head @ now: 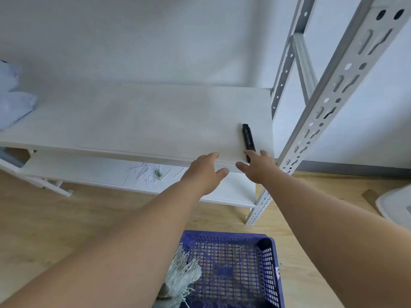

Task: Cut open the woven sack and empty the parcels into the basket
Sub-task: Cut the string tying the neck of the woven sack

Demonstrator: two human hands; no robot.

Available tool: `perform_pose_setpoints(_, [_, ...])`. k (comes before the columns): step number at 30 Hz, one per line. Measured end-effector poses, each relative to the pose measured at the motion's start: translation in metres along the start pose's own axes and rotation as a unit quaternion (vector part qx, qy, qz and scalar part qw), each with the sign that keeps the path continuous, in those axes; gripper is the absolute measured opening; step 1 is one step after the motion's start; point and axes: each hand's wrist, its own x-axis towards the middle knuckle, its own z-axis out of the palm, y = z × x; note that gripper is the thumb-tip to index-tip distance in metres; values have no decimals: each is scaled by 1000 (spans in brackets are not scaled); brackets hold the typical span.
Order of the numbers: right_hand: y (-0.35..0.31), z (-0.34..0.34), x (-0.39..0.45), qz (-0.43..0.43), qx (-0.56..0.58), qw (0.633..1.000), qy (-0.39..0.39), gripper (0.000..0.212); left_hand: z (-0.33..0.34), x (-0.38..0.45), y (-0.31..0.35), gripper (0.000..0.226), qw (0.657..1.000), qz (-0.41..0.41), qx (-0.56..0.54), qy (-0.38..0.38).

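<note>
A black utility knife (248, 138) lies on the white shelf board (155, 121) near its right front corner. My right hand (259, 167) reaches over the shelf edge with fingers apart, its fingertips touching the knife's near end. My left hand (205, 172) is beside it at the shelf's front edge, fingers spread and holding nothing. Below, on the floor, stands a purple perforated plastic basket (270, 270), with no parcels visible in it. The frayed grey-white edge of the woven sack (182, 276) shows at the basket's left, partly hidden by my left forearm.
A white slotted metal rack upright (333, 94) rises at the right of the shelf. A lower shelf (100, 172) holds crumpled white cloth. Pale blue fabric (13, 101) lies at the shelf's left end. A white object (395, 207) sits on the wooden floor at far right.
</note>
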Motion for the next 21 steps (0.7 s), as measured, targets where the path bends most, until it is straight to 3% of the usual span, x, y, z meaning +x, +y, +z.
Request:
perform_pose_setpoints(8, [5, 13, 18, -2, -60, 998, -27, 62, 9, 2, -4, 59, 997, -39, -69, -6])
perform_pose_setpoints(12, [9, 14, 18, -18, -85, 996, 29, 49, 14, -1, -3, 59, 990, -71, -119, -13])
perform_pose_setpoints(16, [7, 26, 8, -39, 60, 990, 125, 33, 20, -7, -3, 56, 985, -82, -148, -7])
perform_pose_setpoints(21, [-16, 57, -46, -96, 213, 963, 137, 31, 17, -25, -12, 52, 955, -144, -257, 24])
